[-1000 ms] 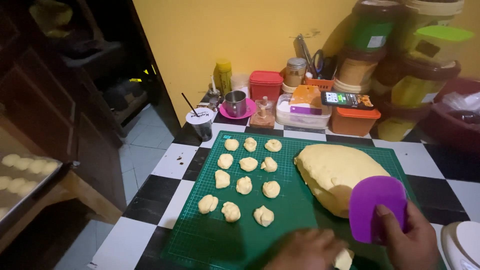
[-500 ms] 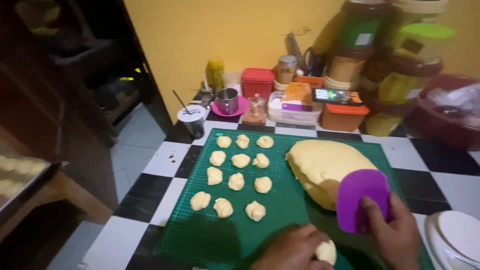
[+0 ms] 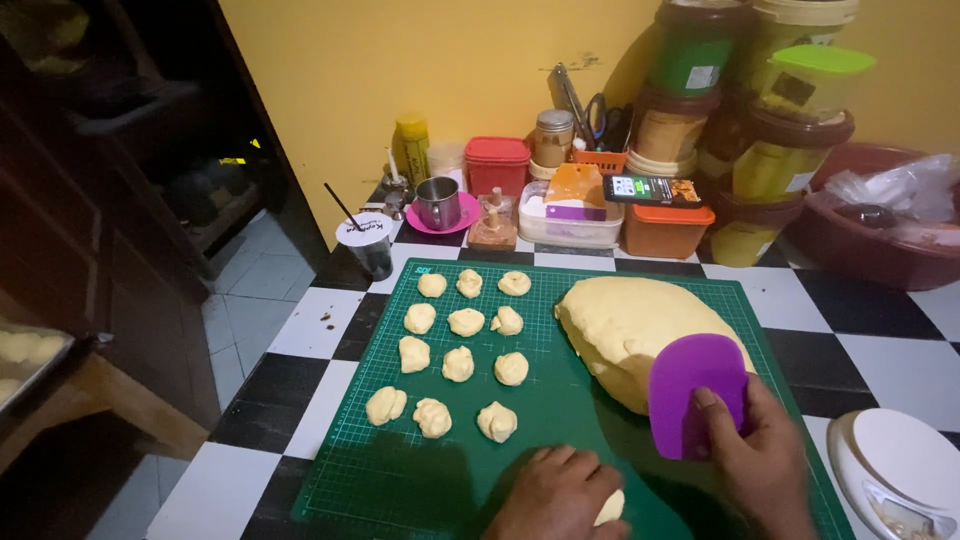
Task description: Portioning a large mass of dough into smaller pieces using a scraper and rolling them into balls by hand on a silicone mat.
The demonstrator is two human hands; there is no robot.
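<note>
Left hand point(image 3: 562, 492) at bottom centre of frame, fingers curled down over a small dough piece point(image 3: 610, 507) on the green cutting mat point(image 3: 400, 480); only the piece's pale edge shows at the hand's right side. Right hand point(image 3: 762, 462) at lower right, fingers closed on a purple dough scraper point(image 3: 694, 390), held upright just in front of the big dough mass point(image 3: 632, 330), its top overlapping that mass. Twelve portioned dough balls point(image 3: 467, 322) sit in rows on the mat's left half, well apart from both hands. White kitchen scale point(image 3: 905, 462) at the right edge, on the checkered desk point(image 3: 880, 345). Back row against the yellow wall: metal cup point(image 3: 438, 203) on a pink saucer, red container point(image 3: 497, 165), stacked tubs, a phone point(image 3: 653, 189) lying on an orange box.
</note>
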